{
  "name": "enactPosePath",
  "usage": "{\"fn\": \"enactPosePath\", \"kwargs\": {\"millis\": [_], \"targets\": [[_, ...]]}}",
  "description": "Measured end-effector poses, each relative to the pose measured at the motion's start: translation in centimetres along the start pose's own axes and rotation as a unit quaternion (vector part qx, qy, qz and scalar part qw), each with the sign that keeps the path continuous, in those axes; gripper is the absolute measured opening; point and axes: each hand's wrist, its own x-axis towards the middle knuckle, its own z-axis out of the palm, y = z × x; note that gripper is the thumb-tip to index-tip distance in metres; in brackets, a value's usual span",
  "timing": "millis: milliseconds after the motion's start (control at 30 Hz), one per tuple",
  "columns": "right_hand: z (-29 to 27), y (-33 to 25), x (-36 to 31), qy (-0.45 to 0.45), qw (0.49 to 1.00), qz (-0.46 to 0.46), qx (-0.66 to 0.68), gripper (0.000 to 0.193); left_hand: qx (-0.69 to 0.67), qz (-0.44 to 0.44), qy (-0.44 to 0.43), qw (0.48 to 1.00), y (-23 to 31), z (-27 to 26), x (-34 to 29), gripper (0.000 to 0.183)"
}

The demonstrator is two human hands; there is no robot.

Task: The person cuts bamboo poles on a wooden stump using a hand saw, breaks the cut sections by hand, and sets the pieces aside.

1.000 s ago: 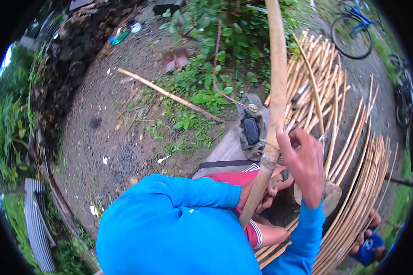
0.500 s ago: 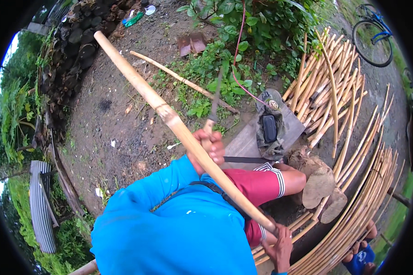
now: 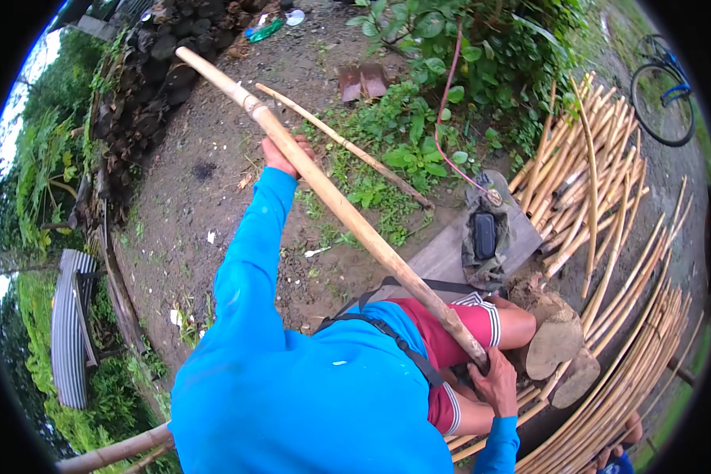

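A long pale bamboo pole (image 3: 355, 225) slants across my body from upper left to lower right. My left hand (image 3: 286, 156) is stretched far out and wrapped round it from beneath, below a ring-like joint near the far end. The pole covers part of that hand, and I cannot make out the knife seen in it earlier. At the near end, beside my knee, my right hand (image 3: 498, 384) grips the pole with its fingers closed.
Cut logs (image 3: 557, 344) stand by my knee. A wooden board (image 3: 442, 249) bears a dark cloth and black case (image 3: 484, 235). Bamboo pieces (image 3: 584, 166) are heaped at right, above long thin bamboo strips (image 3: 632, 371). Another person's hand (image 3: 606, 457) shows lower right. A thin stick (image 3: 344, 142) lies ahead.
My left hand has moved outward along the pole toward its far end, its arm now extended. The knife that stood up from it is no longer plainly visible. The pole's near end has shifted up.
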Motion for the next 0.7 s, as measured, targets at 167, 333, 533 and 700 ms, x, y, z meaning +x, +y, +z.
{"fn": "enactPosePath", "kwargs": {"millis": [167,333,533,700], "targets": [[0.1,-1.2,-0.9,-0.021,0.996,0.004,0.085,0.032,-0.003,0.015,0.023,1.000,0.7,-2.0,4.7,0.042],[-1.3,-4.4,1.1,-0.063,0.996,-0.025,0.060,0.043,-0.006,0.101,0.092,0.991,-0.3,-4.1,9.2,0.040],[-1.2,-7.5,8.2,-0.047,0.988,0.033,0.141,0.054,-0.066,0.175,0.144,0.972,2.0,-2.4,13.5,0.034],[0.3,-8.8,19.4,0.098,0.992,-0.017,0.073,0.050,0.097,0.197,0.097,0.971,1.1,1.1,12.5,0.032]]}}
